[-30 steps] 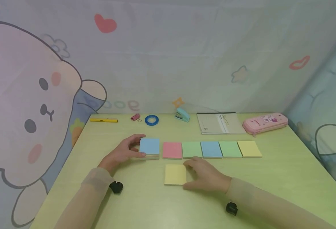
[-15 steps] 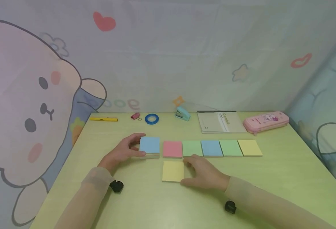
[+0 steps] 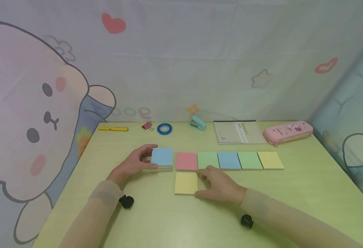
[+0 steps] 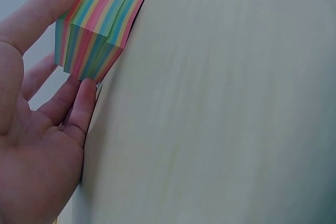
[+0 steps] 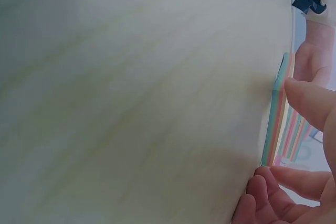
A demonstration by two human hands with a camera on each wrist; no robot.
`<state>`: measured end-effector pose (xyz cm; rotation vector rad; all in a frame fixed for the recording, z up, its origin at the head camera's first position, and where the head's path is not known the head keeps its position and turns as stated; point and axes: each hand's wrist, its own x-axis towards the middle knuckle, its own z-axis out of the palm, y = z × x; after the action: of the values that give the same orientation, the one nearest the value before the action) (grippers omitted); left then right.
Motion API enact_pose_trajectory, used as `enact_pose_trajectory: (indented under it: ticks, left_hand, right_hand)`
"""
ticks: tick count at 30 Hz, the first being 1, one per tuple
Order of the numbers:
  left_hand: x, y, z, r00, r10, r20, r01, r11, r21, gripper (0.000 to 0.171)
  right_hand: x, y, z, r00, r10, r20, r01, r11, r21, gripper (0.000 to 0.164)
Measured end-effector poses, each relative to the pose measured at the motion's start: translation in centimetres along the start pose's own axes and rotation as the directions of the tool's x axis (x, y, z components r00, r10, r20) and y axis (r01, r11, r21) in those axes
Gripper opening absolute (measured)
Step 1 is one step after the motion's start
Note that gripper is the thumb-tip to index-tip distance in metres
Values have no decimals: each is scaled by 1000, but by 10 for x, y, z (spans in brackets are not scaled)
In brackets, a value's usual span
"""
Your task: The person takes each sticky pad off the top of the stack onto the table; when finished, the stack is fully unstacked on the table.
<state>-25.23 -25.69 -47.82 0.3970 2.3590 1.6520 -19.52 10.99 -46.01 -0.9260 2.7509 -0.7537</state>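
In the head view my left hand (image 3: 135,162) holds a stack of sticky note pads (image 3: 162,157), thumb along its near side and fingers round the back. Blue lies on top; striped coloured edges show in the left wrist view. A yellow sticky note pad (image 3: 185,183) lies flat just in front of the pink pad (image 3: 186,161). My right hand (image 3: 220,185) grips the yellow pad by its right end, thumb at the near corner and index finger at the far one. In the right wrist view, that thin pad (image 5: 274,124) runs between thumb and index finger.
Right of the pink pad, a row continues with green (image 3: 207,159), blue (image 3: 229,161), green (image 3: 249,161) and yellow (image 3: 270,161) pads. Behind stand a yellow pen (image 3: 113,129), binder clip (image 3: 147,126), blue tape roll (image 3: 164,129), stapler (image 3: 197,123), notebook (image 3: 231,133) and pink pencil case (image 3: 288,132).
My right hand has slid the yellow pad away from me and slightly left, up close to the pink pad. The left hand and its stack have stayed in place.
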Motion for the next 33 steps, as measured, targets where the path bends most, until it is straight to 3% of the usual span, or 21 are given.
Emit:
enact_pose_trajectory:
  ticks: [6,20,33]
  left_hand:
    - [0,0,0,1000,-6,-1,6,1000,-2,82]
    - [0,-2,0,1000,-6,3,6,1000,-1,81]
    - [1,-2,1,1000,-10,-4,10,1000,6,81]
  right_hand:
    - [0,2,1,999,-19,-27,19,1000,6,74]
    - [1,-3,-1,1000,19,0,-19,1000,-4,73]
    - [2,-4,-2,1000,2,2,-2,1000,-5,72]
